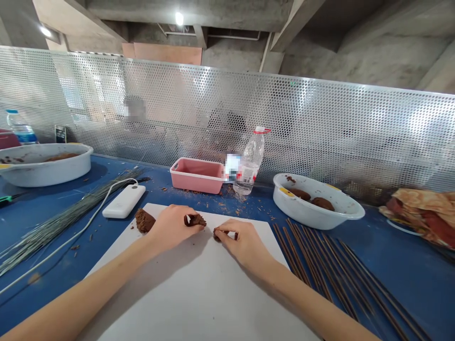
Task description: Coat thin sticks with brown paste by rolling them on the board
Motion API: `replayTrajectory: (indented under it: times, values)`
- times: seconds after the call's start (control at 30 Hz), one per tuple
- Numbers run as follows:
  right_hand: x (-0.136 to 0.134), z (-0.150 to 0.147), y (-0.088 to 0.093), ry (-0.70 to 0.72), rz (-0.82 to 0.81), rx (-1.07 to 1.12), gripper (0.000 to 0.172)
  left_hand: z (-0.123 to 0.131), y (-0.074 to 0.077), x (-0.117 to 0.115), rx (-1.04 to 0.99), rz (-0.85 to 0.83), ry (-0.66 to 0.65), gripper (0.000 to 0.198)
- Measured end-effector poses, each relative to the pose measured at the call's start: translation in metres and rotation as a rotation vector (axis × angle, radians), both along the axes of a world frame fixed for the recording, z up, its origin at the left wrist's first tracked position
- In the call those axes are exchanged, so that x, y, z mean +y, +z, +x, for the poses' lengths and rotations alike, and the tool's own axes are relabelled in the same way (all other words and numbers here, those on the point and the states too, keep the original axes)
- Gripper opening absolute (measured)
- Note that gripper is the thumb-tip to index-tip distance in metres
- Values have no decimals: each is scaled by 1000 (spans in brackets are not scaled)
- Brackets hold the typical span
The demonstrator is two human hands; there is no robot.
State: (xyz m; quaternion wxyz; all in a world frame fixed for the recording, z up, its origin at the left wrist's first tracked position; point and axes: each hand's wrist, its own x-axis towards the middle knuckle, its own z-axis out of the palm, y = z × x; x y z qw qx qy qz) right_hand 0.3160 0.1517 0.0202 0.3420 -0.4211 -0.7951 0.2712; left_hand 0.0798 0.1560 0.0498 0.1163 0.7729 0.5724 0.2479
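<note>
bright | ceiling lamp point(179, 18) overhead | glare on perforated metal screen point(227, 118) | edges bowed

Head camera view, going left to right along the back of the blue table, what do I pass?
White basin, pink tray, plastic bottle, second white basin, patterned cloth.

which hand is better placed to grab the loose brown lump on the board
Left, probably: the left hand sits beside the lump; the right hand is farther off, pinching a small piece.
</note>
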Motion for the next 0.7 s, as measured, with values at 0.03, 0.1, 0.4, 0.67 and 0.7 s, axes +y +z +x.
replayTrajectory:
  times: [0.03,0.1,0.4,0.67,0.7]
  values:
    - [0,1,-2,8,2,-4,24,0,0,0,7,-1,-5,16]
    - [1,2,-6,29,17,-30,21,0,0,0,18,1,-14,16]
    - [3,1,-8,28,57,-145,26,1,-1,0,40,-6,-9,15]
    - [-3,0,0,-7,-3,-91,26,-3,-1,3,11,3,34,19]
    - [-4,0,0,-7,1,-101,27,-3,-2,3,10,4,38,19]
